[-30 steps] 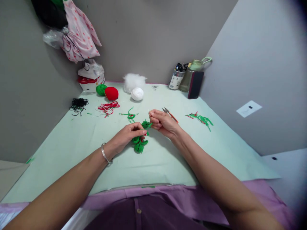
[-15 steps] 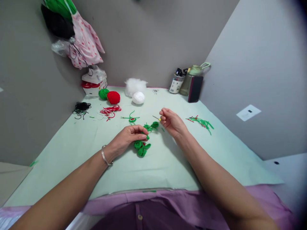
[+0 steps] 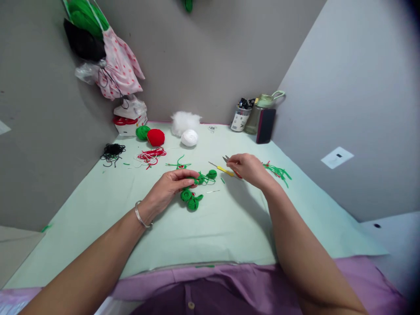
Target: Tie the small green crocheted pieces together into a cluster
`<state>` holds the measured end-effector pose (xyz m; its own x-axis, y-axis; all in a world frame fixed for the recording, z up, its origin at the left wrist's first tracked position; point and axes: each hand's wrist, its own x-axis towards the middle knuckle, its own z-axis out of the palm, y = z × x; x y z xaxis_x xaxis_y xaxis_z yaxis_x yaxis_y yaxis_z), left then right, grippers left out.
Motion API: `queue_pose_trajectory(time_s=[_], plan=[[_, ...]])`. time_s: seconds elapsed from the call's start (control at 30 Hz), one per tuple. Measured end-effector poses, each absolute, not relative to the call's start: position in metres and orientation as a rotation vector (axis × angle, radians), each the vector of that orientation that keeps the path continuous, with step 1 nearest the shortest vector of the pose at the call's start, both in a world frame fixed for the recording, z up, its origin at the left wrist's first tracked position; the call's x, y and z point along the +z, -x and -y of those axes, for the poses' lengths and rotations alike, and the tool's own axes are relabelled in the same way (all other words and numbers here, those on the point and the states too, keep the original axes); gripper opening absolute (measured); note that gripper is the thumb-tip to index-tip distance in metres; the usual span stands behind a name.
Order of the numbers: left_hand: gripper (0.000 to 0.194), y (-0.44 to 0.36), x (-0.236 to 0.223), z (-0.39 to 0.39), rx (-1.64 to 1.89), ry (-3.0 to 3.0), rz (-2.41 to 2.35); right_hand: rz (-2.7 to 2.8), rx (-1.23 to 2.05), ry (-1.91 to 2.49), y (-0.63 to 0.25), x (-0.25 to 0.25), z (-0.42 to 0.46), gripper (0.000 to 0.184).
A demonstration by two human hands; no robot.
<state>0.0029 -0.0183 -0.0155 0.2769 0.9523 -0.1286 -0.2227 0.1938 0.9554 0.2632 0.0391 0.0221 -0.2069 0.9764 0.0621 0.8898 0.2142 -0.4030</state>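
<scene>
My left hand [image 3: 170, 186] is closed in a pinch on a green crochet piece [image 3: 192, 199], a cluster of small round green parts lying on the pale green table cover [image 3: 213, 227]. More green yarn and a small green ball [image 3: 210, 175] trail from it towards the right. My right hand [image 3: 249, 168] lies further right, its fingers curled over a pair of red-handled scissors [image 3: 226, 158] whose metal tips stick out to the left. A yellow-handled crochet hook [image 3: 223, 169] lies on the cover just left of that hand. A thin needle [image 3: 213, 191] lies beside the crochet piece.
At the back stand green [image 3: 142, 132], red [image 3: 155, 137] and white yarn balls [image 3: 189, 138], white stuffing [image 3: 185, 121], a pen cup [image 3: 239, 117], a bottle [image 3: 259, 111] and a phone [image 3: 265, 126]. Yarn scraps lie left [image 3: 151, 154] and right [image 3: 277, 169]. Black yarn [image 3: 112, 151] sits far left.
My right hand let go of the yellow crochet hook, which now lies on the cover, and moved right onto the scissors. My left hand stayed on the green piece.
</scene>
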Motion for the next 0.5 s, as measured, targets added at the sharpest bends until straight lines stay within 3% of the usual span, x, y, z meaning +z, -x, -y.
queue_pose_trajectory(time_s=[0.17, 0.43, 0.5], plan=[[0.027, -0.003, -0.018, 0.019, 1.019, -1.034, -0.897, 2.239, 0.092, 1.993, -0.265, 0.009, -0.046, 0.026], [0.027, -0.004, -0.018, 0.022, 1.009, -1.069, -0.838, 2.114, 0.026, 2.05, -0.269, -0.007, -0.061, 0.036], [0.031, -0.004, -0.018, 0.021, 0.988, -1.097, -0.846, 2.037, 0.16, 1.95, -0.27, -0.002, -0.062, 0.037]])
